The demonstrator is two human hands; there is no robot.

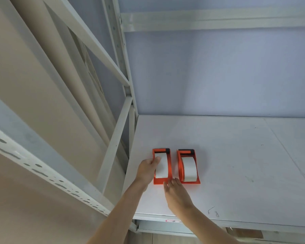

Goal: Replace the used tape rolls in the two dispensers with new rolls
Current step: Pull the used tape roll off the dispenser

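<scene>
Two orange dispensers are lying side by side on the white shelf (236, 155), near its left front corner, each holding a white tape roll. The left hand (147, 169) is gripping the left dispenser (163, 180) from its left side, thumb resting on the left roll (162, 169). The right hand (177, 194) is hovering with fingers (176, 182) loosely released, tips touching the left dispenser's near edge, just beside the right dispenser (188, 167) and its roll (188, 170).

No text can be read; a small red-and-white label (173, 221) on the shelf's front edge (236, 224) is too blurred.
</scene>
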